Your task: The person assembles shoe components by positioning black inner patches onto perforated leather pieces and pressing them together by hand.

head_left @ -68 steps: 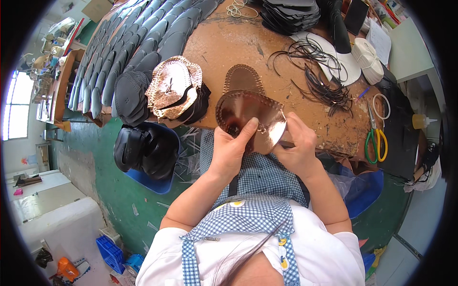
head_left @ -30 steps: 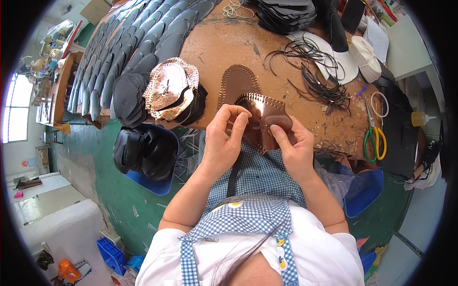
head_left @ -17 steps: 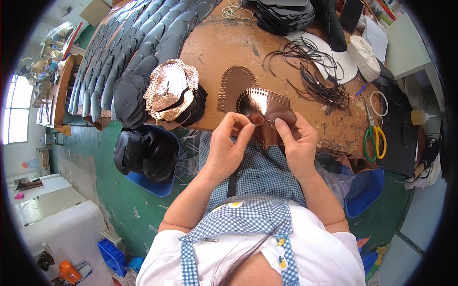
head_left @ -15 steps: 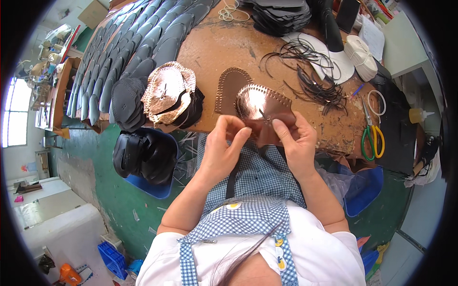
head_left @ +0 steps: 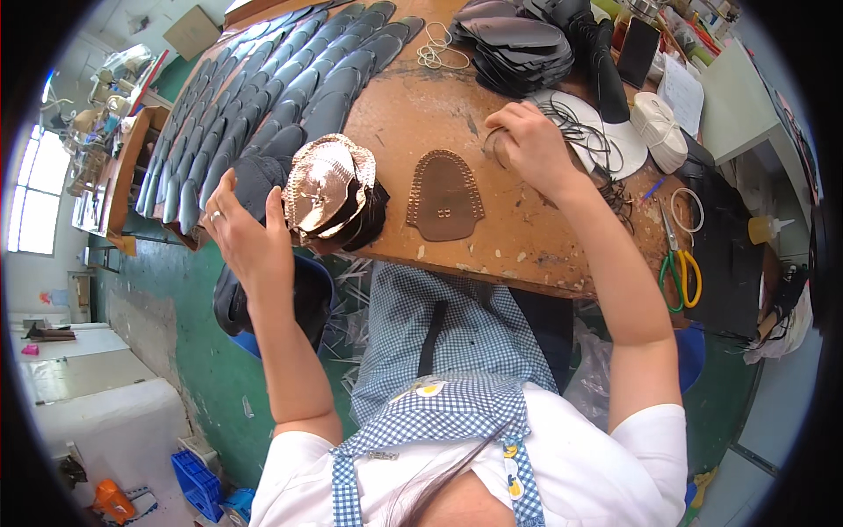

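Observation:
My left hand (head_left: 250,233) is raised with fingers apart and holds nothing. It hovers at the left side of a pile of shiny copper leather pieces (head_left: 323,180) with punched edges, partly covering the dark grey pieces (head_left: 259,180) behind it. Over the table's right half, my right hand (head_left: 534,151) is closed in a pinch, a thin black lace (head_left: 497,145) looping from its fingertips. More black laces (head_left: 575,132) lie just beyond it. A brown piece (head_left: 445,198) with a rounded top and punched border rests flat at the table's middle, touched by neither hand.
Rows of overlapping grey pieces (head_left: 263,97) cover the table's left. Far back stand a dark stack (head_left: 514,48) and a phone (head_left: 638,53). At right are a white cord bundle (head_left: 659,132) and scissors (head_left: 679,263). A blue bin (head_left: 320,285) with black items stands below the table's left edge.
Both hands have let go of the laced copper piece and moved apart. My left hand went left to the copper pile, my right hand up to the laces. The brown piece now shows whole.

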Tool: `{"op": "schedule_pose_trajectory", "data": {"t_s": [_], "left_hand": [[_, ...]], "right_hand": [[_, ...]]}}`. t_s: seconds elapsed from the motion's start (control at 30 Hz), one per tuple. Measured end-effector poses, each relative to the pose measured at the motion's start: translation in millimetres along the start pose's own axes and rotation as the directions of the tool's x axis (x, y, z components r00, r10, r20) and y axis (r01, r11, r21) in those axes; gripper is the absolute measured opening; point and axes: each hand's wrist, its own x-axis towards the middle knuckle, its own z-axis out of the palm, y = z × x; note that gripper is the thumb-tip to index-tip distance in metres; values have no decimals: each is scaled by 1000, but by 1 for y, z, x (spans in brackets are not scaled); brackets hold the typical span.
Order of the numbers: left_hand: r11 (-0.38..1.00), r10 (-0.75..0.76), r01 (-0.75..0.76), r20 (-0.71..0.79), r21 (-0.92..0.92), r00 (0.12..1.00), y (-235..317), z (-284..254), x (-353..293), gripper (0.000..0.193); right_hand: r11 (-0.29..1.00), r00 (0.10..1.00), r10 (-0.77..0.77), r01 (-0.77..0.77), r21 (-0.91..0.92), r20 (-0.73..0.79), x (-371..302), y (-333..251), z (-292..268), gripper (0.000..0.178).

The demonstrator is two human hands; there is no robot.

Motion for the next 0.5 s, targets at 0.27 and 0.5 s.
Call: {"op": "schedule_pose_trajectory", "data": {"t_s": [0.27, 0.5], "left_hand": [[917, 200, -12, 431, -399, 880, 96, 8, -80, 38], [929, -17, 259, 670, -263, 742, 105, 32, -82, 37]], "right_hand": [[968, 910, -135, 206, -145, 392, 22, 18, 12, 10], [747, 824, 491, -232, 623, -282, -12, 7, -26, 4]]}}
